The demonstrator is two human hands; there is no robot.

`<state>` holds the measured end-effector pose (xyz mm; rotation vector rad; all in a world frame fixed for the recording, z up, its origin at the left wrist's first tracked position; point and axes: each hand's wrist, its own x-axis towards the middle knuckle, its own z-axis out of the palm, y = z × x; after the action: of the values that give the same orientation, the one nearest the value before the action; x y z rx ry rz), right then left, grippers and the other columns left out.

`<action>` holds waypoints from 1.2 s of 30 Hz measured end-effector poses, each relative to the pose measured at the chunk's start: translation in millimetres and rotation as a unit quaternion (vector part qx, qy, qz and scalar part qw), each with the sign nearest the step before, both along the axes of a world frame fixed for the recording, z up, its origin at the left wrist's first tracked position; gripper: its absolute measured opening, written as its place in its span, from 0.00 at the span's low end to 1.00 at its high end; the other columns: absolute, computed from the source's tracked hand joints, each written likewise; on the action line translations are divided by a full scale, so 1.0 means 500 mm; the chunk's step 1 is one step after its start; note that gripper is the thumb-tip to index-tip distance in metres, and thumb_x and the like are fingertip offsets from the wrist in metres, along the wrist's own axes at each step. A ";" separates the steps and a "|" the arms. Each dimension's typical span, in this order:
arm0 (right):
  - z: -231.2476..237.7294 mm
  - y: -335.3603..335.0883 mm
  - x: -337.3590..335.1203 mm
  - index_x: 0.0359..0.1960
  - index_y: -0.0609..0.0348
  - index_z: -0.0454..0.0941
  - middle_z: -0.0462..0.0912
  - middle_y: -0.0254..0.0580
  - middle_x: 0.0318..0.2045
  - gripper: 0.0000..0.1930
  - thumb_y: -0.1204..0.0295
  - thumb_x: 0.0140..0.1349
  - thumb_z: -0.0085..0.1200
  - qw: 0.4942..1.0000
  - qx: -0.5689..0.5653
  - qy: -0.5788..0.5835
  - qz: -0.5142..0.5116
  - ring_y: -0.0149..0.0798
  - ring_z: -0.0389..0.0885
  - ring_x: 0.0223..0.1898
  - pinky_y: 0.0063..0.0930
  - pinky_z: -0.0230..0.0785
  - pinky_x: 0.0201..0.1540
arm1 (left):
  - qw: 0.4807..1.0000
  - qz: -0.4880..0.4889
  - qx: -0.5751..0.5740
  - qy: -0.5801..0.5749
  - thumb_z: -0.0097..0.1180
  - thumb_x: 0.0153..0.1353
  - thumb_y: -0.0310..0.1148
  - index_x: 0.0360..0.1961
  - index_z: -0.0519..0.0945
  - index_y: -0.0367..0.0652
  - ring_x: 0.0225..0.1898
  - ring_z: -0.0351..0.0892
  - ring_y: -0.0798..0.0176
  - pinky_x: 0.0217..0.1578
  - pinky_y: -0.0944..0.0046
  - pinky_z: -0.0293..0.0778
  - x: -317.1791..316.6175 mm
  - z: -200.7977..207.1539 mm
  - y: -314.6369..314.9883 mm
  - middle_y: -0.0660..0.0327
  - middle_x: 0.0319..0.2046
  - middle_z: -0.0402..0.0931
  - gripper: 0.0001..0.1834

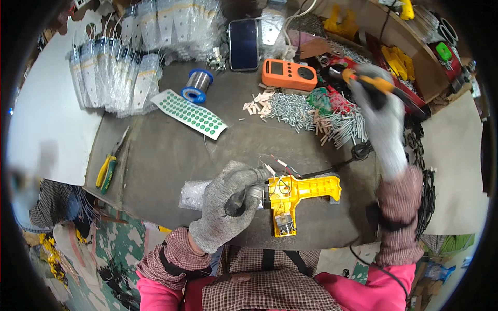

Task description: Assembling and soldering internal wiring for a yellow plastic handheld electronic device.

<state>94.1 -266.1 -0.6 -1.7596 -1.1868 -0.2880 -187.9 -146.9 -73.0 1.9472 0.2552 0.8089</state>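
On our dark grey table (155,150) we see yellow-and-green pliers (109,167), a spool of silver wire (198,82), a sheet of round green stickers (190,114), an orange meter (288,75), heaped screws (291,110) and an open yellow casing (296,191).

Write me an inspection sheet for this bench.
Surface: dark table, bare in the middle.
Job: yellow shell, open, wires exposed.
Clutter: small metal parts, meter, phone, spool, green-dot sheet, pliers, bagged parts.
Grips: left grip gloved, over a wrapped piece beside the shell; right grip gloved, holding an orange-black tool.
Cables: black cable runs from beside the shell to a coil.
Surroundings: white panels left and right; patterned floor.
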 end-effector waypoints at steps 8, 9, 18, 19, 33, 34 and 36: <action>-0.148 -0.243 -0.245 0.58 0.61 0.62 0.80 0.43 0.33 0.21 0.57 0.75 0.42 0.898 0.228 0.377 0.003 0.33 0.80 0.28 0.20 0.75 0.28 | 0.984 0.020 0.177 -0.017 0.58 0.47 0.13 0.48 0.78 0.38 0.35 0.79 0.50 0.37 0.53 0.73 0.030 -0.012 -0.009 0.54 0.39 0.81 0.24; -0.171 -0.246 -0.254 0.59 0.60 0.63 0.82 0.44 0.32 0.21 0.57 0.76 0.41 0.892 0.231 0.389 0.008 0.32 0.79 0.25 0.20 0.72 0.24 | 0.984 0.018 0.176 -0.013 0.58 0.47 0.13 0.48 0.78 0.38 0.35 0.79 0.50 0.37 0.53 0.73 0.033 -0.011 -0.011 0.54 0.39 0.81 0.24; -0.234 -0.236 -0.261 0.61 0.60 0.63 0.82 0.45 0.31 0.21 0.58 0.76 0.40 0.879 0.253 0.403 0.020 0.34 0.78 0.22 0.20 0.71 0.20 | 0.966 0.036 0.257 0.002 0.61 0.46 0.15 0.49 0.79 0.39 0.34 0.79 0.51 0.36 0.54 0.71 0.040 -0.036 -0.013 0.56 0.40 0.82 0.25; -0.231 -0.236 -0.262 0.61 0.60 0.63 0.82 0.45 0.31 0.21 0.58 0.76 0.40 0.878 0.253 0.406 0.019 0.34 0.78 0.22 0.20 0.71 0.20 | 0.964 0.038 0.263 0.015 0.61 0.46 0.15 0.48 0.79 0.40 0.34 0.79 0.51 0.36 0.53 0.71 0.040 -0.035 -0.014 0.56 0.40 0.83 0.24; -0.248 -0.237 -0.269 0.43 0.69 0.67 0.65 0.43 0.40 0.23 0.54 0.72 0.43 0.896 0.244 0.347 -0.131 0.32 0.76 0.22 0.22 0.71 0.26 | 0.958 0.030 0.281 0.055 0.60 0.44 0.18 0.48 0.81 0.41 0.35 0.78 0.52 0.36 0.53 0.71 0.043 -0.033 -0.015 0.58 0.41 0.81 0.25; -0.243 -0.238 -0.271 0.43 0.69 0.67 0.65 0.43 0.40 0.23 0.54 0.72 0.43 0.895 0.245 0.349 -0.129 0.32 0.76 0.22 0.22 0.71 0.26 | 0.957 0.030 0.285 0.055 0.60 0.44 0.18 0.48 0.81 0.41 0.35 0.77 0.52 0.36 0.53 0.71 0.041 -0.032 -0.014 0.58 0.40 0.80 0.25; -0.228 -0.245 -0.274 0.48 0.64 0.68 0.65 0.43 0.40 0.17 0.59 0.73 0.45 0.873 0.239 0.425 -0.016 0.32 0.75 0.29 0.22 0.70 0.30 | 0.956 0.030 0.288 0.054 0.61 0.44 0.18 0.49 0.81 0.41 0.34 0.77 0.51 0.36 0.53 0.71 0.041 -0.032 -0.013 0.58 0.39 0.80 0.26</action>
<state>-42.7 -388.5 -114.8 -1.2300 -0.3886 0.1700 -167.2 -153.6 -88.8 2.5459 0.1519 0.8837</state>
